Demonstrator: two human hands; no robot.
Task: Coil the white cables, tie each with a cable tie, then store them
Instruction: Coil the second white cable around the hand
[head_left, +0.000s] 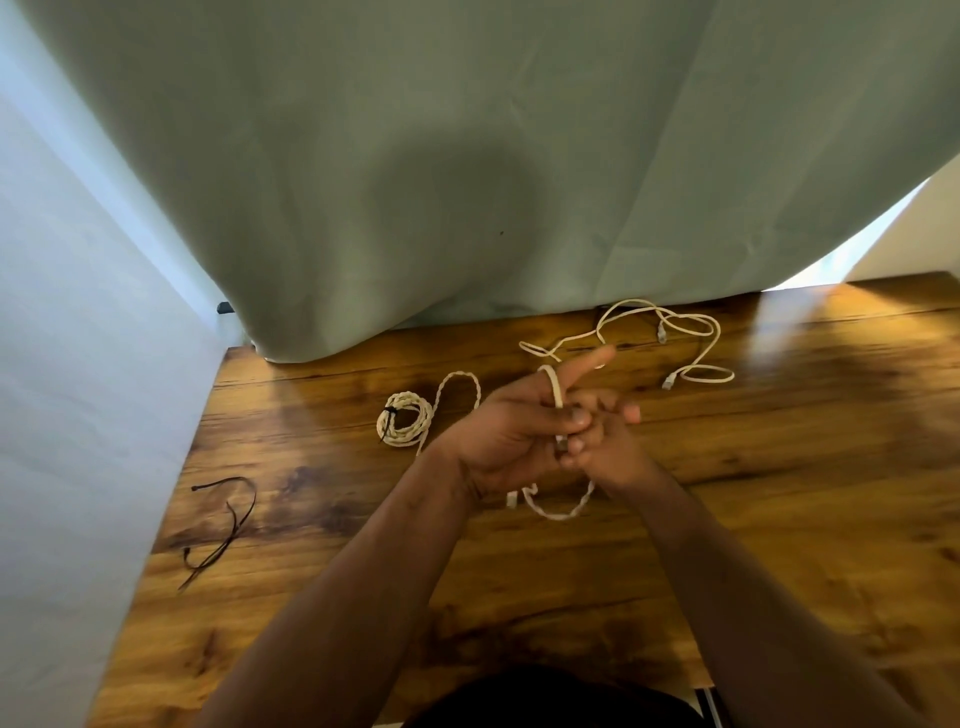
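Behind the desk (753, 519) hangs a grey-green curtain (467, 156), filling most of your view; its hem drapes over the far edge of the wood and hides whatever lies beyond. A pale wall (62, 389) closes off your left side, meeting the desk along its left edge. Your forearms come in from the near edge and meet over the middle of the desk, covering the wood beneath them. At the bottom edge, a patch of dark cloth (545, 696) sits between your arms.

Your left hand (514, 431) has its forefinger stretched out and its thumb pressed down on the held cable (558, 387), which loops over that finger. Your right hand (605, 441) sits just beside it with its fingertips curled in and pinching the same cable. The two hands hide the cable's middle; a braided loop and a plug end hang out below them.

The loose cable (691, 338) sprawls at the back right, its far bend just at the curtain hem. The tied coil (408, 428) lies left of your left hand, bound by a black tie (389, 412). A braided arch rises beside it and passes behind your hand, and you cannot tell which cable it belongs to. Spare cable ties (228, 525) lie well apart, near the left edge.
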